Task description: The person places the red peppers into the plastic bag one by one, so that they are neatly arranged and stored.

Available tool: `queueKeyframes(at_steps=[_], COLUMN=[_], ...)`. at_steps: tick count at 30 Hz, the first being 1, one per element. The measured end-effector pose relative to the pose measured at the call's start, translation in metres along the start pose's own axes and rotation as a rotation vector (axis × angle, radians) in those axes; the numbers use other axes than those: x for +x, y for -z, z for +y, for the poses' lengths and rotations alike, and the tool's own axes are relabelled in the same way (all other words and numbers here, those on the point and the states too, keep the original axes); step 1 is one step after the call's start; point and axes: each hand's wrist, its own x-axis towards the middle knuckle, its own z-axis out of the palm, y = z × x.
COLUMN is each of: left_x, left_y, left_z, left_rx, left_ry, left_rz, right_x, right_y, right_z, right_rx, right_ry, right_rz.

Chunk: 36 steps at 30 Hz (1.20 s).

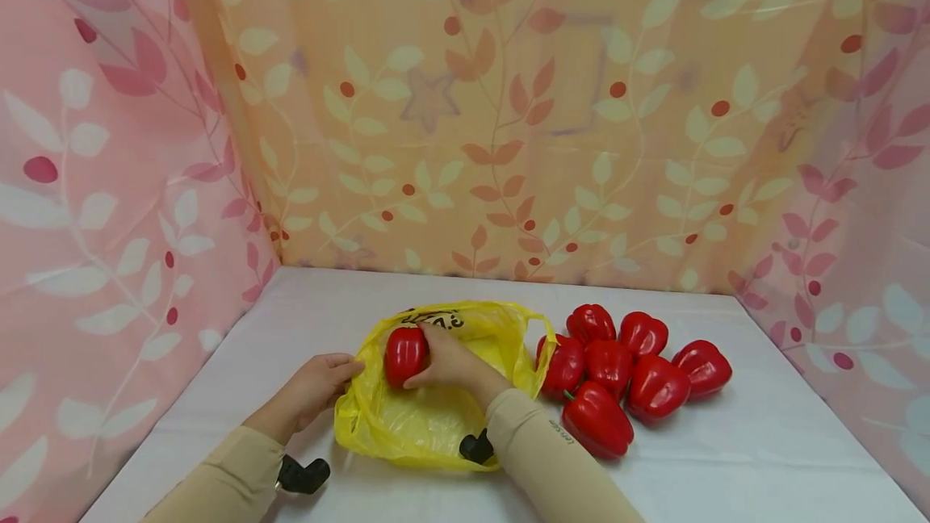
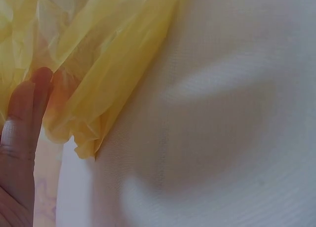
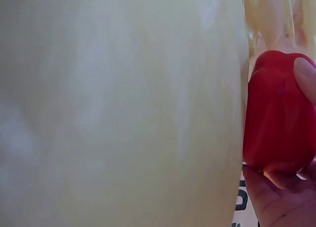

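Table (image 1: 763, 458): white cloth, walled on three sides by leaf-print curtains (image 1: 508, 103); bare cloth lies ahead of the fingers up to the back curtain and near the front edge.

Yellow bag (image 1: 429, 418): thin plastic, lying flat, mouth open away from the person; its black print is partly hidden by the right hand, and its folds blur out in the right wrist view.

Pile of peppers (image 1: 632, 370): seven red ones, just to the right of the bag, touching one another.

Red pepper (image 1: 404, 355): inside the bag's mouth, gripped by the right hand (image 1: 449, 361), fingers curled over its top and thumb below.

Left hand (image 1: 316, 387): fingers at the bag's left edge, pinching the plastic; the wrist view shows only one finger (image 2: 22, 123) against it.
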Motion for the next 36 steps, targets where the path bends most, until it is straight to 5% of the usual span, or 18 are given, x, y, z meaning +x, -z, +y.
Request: queueKeyframes(at_steps=[17,36], left_x=[-0.0014,0.0008], left_y=[0.0007,0.0019], left_z=[-0.0012,-0.0039], left_rx=[0.019,0.016], left_ry=[-0.019,-0.031], left_rz=[-0.002,-0.001], right_x=[0.0001,-0.0030], right_y=[-0.0056,0.0025], right_z=[-0.0079,-0.0057], right_rx=[0.066,0.012], right_ry=[-0.065,-0.102], right_rz=[0.095,0.070])
